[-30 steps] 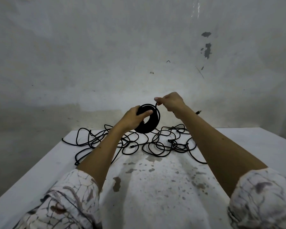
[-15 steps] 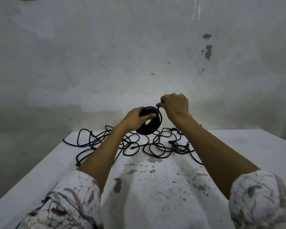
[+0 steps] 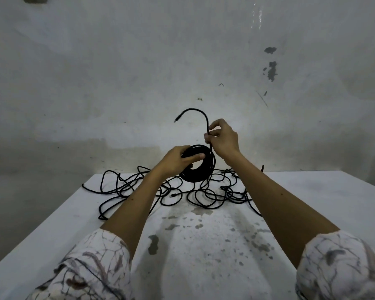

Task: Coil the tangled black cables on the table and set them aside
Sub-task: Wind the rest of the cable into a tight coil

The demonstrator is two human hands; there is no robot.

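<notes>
The coil [image 3: 200, 164] hangs in the air above the tangle [image 3: 171, 191] on the table [image 3: 312, 191], left hand [image 3: 178, 161] clamped on it. Right hand [image 3: 222, 137] pinches the tail [image 3: 195, 112]. If the left grip loosens, I'd expect the loops to spring apart.

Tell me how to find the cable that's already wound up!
Look above the far end of the white table, between the two hands. The left hand grips a neat black coil, ring-shaped. The loose cables below sprawl flat in messy loops.
</notes>
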